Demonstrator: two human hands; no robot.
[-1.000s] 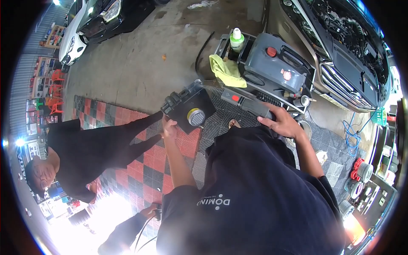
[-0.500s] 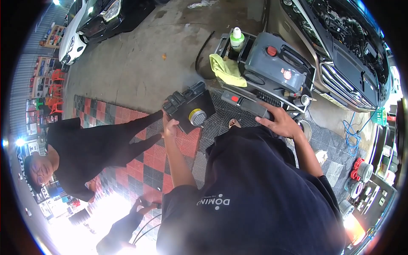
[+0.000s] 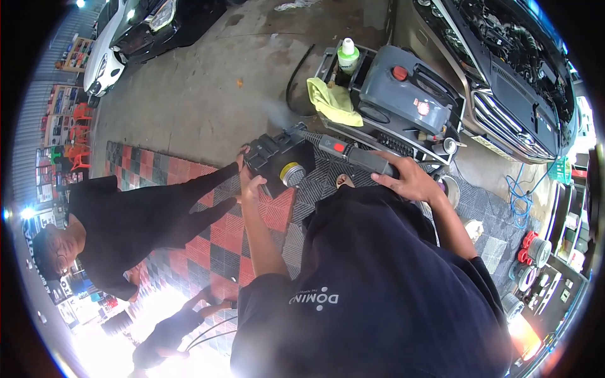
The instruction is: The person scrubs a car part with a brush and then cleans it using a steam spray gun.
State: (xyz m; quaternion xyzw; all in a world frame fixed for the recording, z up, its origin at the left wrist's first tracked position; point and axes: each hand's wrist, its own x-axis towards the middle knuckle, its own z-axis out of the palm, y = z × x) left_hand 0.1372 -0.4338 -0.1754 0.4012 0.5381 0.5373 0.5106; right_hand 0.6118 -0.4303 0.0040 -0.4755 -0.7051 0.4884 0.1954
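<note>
My left hand grips the near left edge of a black box-like car part; a round piece with a yellow ring shows on its side. In my right hand is a grey steam gun with a red button. Its nozzle points left, at the far end of the car part. A pale plume of steam hangs there. Whether the nozzle touches the part, I cannot tell. A co-worker's hand is at the part's left side, beside mine.
A grey steam cleaner stands on a cart with a green-white bottle and a yellow cloth. To the right is a car with its hood raised. The co-worker stands left on red-black floor tiles.
The steam gun has moved left, bringing its nozzle to the far end of the car part. The plume beside the part looks denser. My left hand has barely moved.
</note>
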